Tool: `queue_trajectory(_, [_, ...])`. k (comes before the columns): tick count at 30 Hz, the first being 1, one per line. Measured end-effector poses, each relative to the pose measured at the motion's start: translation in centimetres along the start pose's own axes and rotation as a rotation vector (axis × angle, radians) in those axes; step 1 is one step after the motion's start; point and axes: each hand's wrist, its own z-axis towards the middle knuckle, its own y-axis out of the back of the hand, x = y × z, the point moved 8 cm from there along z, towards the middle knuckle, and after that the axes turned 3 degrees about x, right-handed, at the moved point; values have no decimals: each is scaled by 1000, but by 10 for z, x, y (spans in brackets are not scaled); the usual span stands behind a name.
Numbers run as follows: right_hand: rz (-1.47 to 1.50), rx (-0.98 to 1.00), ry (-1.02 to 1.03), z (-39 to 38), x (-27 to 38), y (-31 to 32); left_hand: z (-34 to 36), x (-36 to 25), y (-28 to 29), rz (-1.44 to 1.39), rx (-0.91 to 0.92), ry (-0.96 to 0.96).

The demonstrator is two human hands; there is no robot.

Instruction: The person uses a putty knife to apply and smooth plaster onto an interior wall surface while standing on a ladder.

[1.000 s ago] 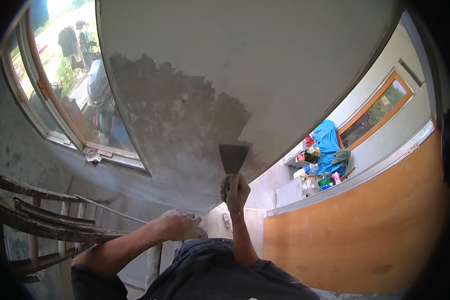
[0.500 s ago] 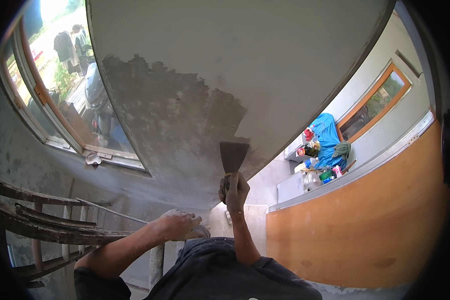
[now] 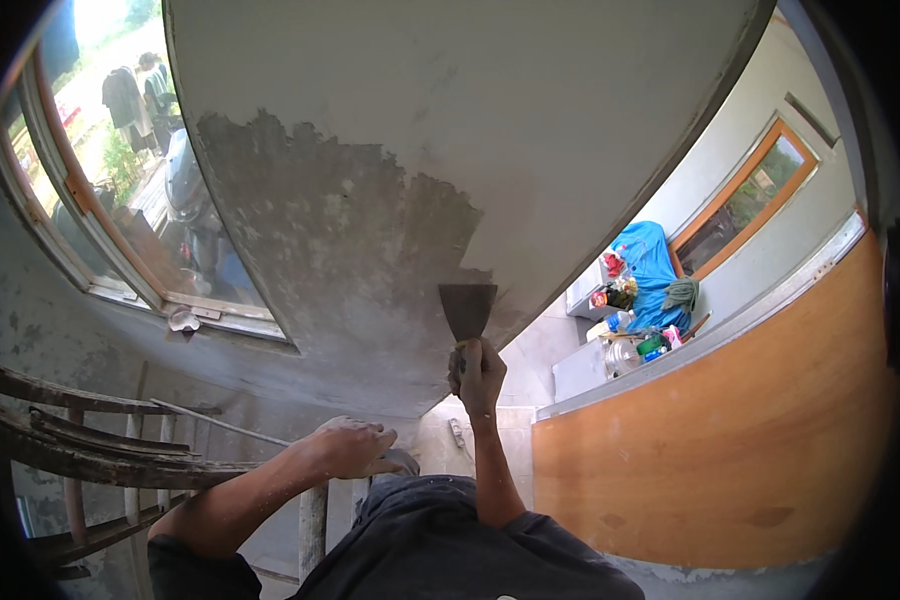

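In my right hand [image 3: 482, 378] is a putty knife [image 3: 467, 308], its handle wrapped by the fingers and its wide blade pointing up. The blade lies at the lower part of a plastered surface [image 3: 310, 205], close to the right edge; whether it touches cannot be told. Darker, rough-edged patches cover the surface's lower left, and pale smooth plaster [image 3: 470, 90] lies above. My left hand [image 3: 353, 447], dusty and with bent fingers, is low by the ladder's end. A grey shape beneath its fingers is unclear.
A worn wooden ladder [image 3: 120, 455] stands at the left, below a framed window [image 3: 110, 240]. At the right are a brown wooden panel [image 3: 690, 470], a blue plastic sheet [image 3: 650, 270] and several bottles and jars. The plastered surface has a long edge on the right.
The view has shifted slightly, with the surface a little further left. My right hand and the putty knife have turned slightly. The left hand keeps nearly the same place.
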Motion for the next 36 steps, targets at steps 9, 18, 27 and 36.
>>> queue_trajectory(9, [45,36,-35,-8,-23,1,-1,2,0,16,-23,-13])
queue_trajectory(18, [-56,43,122,16,31,-9,3,10,-8,6,6,32])
queue_trajectory(27, [-3,22,109,2,-12,-6,1,6,2,-33,13,56])
queue_trajectory(36, [12,39,136,22,25,-18,4,8,-9,-1,33,43])
